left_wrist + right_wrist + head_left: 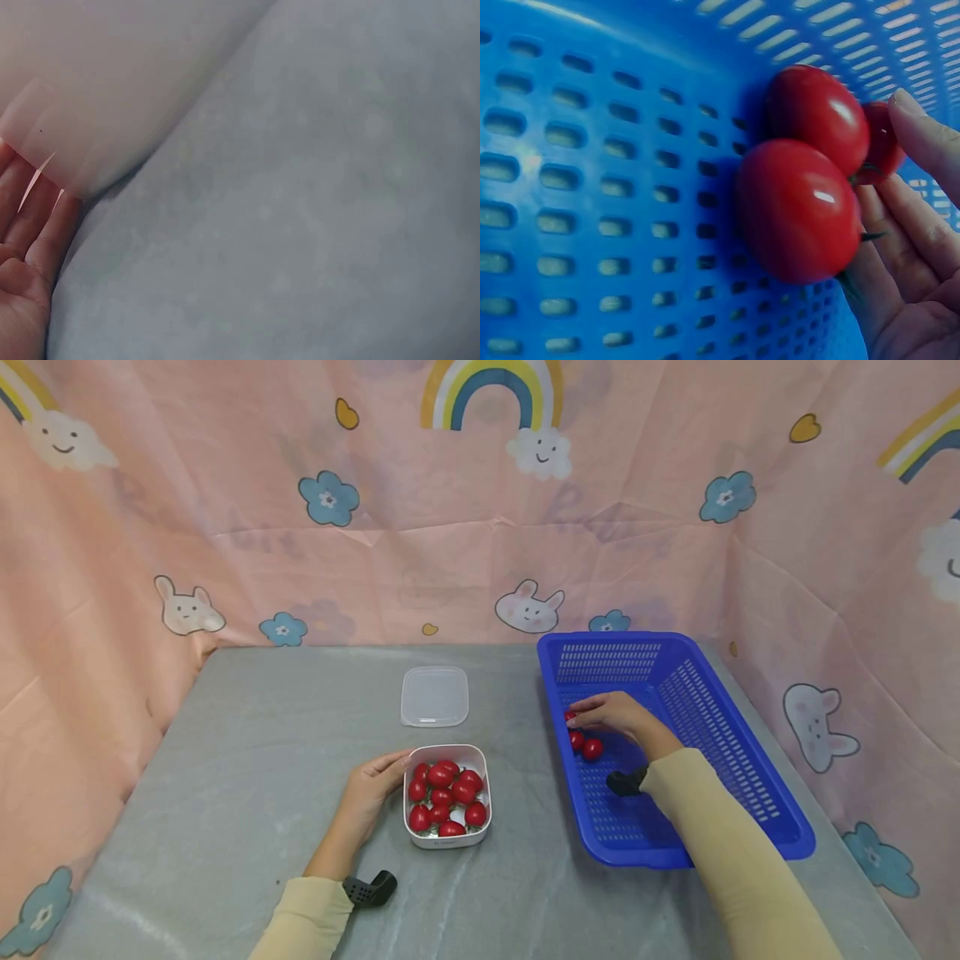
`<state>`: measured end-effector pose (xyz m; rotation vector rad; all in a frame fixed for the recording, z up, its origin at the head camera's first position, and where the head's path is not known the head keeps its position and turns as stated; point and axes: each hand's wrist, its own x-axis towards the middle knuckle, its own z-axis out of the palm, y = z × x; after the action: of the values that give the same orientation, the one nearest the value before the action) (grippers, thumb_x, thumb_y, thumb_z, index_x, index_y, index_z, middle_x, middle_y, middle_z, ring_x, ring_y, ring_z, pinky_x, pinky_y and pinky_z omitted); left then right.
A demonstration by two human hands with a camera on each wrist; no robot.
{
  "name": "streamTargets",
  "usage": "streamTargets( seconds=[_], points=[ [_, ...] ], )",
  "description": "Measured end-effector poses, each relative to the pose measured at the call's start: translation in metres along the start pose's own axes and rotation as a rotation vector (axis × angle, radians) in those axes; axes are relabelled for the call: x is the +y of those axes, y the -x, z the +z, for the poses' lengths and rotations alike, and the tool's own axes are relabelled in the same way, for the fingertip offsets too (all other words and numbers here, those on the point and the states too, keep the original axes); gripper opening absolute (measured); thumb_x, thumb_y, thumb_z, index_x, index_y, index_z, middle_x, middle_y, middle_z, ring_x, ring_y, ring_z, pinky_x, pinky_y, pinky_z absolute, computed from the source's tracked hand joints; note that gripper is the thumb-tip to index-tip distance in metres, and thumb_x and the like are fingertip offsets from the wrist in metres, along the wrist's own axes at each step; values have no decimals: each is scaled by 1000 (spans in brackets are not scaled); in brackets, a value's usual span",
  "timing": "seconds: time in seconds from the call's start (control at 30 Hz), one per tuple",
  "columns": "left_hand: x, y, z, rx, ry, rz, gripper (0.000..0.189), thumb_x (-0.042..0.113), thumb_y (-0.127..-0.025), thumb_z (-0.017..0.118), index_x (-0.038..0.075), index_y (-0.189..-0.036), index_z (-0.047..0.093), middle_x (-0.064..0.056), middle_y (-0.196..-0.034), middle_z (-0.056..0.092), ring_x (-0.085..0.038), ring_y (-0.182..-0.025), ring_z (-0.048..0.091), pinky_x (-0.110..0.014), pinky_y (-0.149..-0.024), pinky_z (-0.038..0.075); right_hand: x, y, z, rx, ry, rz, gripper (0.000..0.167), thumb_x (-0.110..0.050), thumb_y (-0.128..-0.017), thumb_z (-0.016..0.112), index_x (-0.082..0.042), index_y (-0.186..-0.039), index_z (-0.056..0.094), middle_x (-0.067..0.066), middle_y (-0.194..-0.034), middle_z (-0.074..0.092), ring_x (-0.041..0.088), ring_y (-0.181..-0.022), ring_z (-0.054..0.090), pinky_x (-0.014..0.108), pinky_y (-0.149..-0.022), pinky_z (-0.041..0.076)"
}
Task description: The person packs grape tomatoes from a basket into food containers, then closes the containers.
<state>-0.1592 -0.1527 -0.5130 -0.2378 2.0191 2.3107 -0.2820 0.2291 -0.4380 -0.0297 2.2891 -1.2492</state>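
Observation:
A white square container (447, 842) holds several red cherry tomatoes (442, 796). My left hand (372, 789) rests against its left side near the far corner; in the left wrist view the extended fingers (46, 225) lie along the pale wall. Inside the blue basket (678, 856), at its left wall, my right hand (618, 718) pinches a cherry tomato (881, 142) between thumb and fingers, partly hidden by the thumb. Two more cherry tomatoes (799, 214) with green stems sit beside that hand on the basket floor.
A clear flat lid (435, 697) lies on the grey tabletop (292, 760) behind the container. The basket stands at the right with raised slotted walls. A pink printed curtain (420, 552) hangs around the back and sides.

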Motion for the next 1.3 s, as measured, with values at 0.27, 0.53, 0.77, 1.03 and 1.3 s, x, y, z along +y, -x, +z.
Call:
streamTargets(
  seconds=[0.27,0.53,0.77,1.03,1.3],
  points=[
    [1,0,1,-4,0,6,39,15,-95,65,-11,-124,63,14,-97,74,0,-94,68,-18,-85,55,2,-3,4,12,26,-13,51,-20,-93,69,2,-137,57,21,-134,62,23,-113,68,46,-109,45],
    [1,0,2,-11,-4,7,37,14,-95,65,-11,-123,64,14,-98,74,0,-95,68,-19,-86,54,-6,2,-4,70,4,-26,54,-25,-92,71,-1,-138,57,22,-135,61,33,-123,62,48,-111,43],
    [0,0,3,-10,-2,9,37,13,-95,64,-12,-123,63,13,-98,74,0,-95,68,-18,-85,54,-34,28,-16,180,-53,-69,58,-30,-92,71,-8,-143,53,21,-145,53,37,-138,47,54,-116,34],
    [-1,-1,2,4,6,6,37,14,-95,66,-11,-122,64,13,-97,74,0,-94,68,-18,-85,54,-60,51,1,212,-26,-163,55,-29,-91,73,-9,-139,57,20,-140,58,36,-136,48,59,-116,32],
    [0,0,1,1,-3,11,37,15,-95,65,-10,-122,64,12,-99,74,0,-95,68,-18,-86,54,-82,65,34,167,-66,-214,50,-24,-87,77,-10,-133,64,16,-131,65,32,-125,57,51,-108,46]
  ],
)
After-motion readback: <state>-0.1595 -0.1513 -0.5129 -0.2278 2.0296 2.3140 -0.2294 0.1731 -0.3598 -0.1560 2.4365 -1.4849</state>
